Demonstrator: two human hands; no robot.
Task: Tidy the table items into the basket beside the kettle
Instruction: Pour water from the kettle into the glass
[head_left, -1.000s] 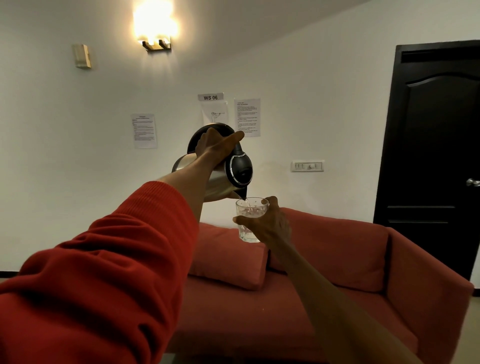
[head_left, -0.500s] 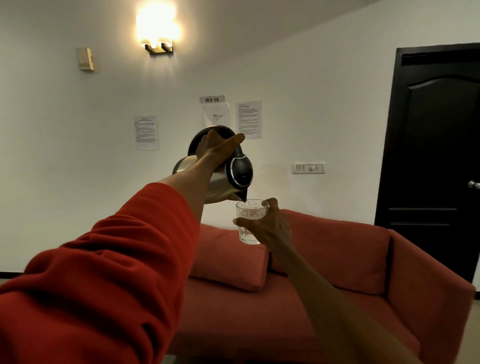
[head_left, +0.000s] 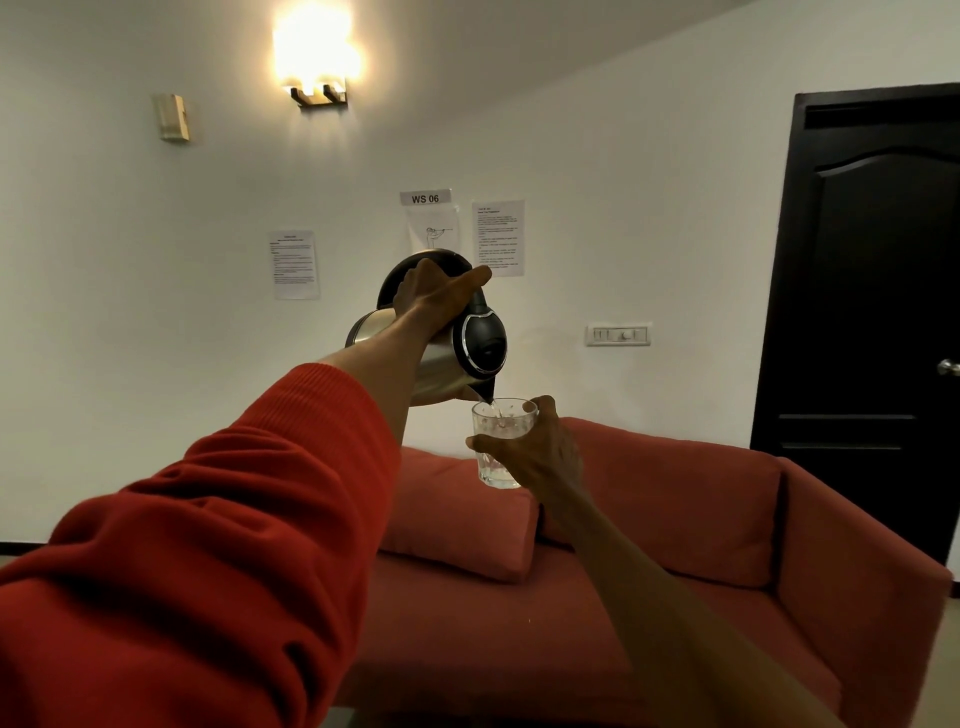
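nearest, right hand (head_left: 535, 457) wrapped around a clear faceted drinking glass (head_left: 501, 441), left hand (head_left: 434, 296) clasping the handle of a tilted steel kettle with black lid (head_left: 457, 348), spout just over the rim, pouring. beyond, red fabric sofa (head_left: 675, 519). no basket or table in sight; tidying seemingly not yet begun.

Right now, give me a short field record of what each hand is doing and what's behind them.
left hand: grips the handle of the steel kettle, tilted spout down
right hand: holds the clear glass under the spout
pour: thin stream entering the glass, a little water at the bottom
behind: red sofa with cushion
basket: not in view
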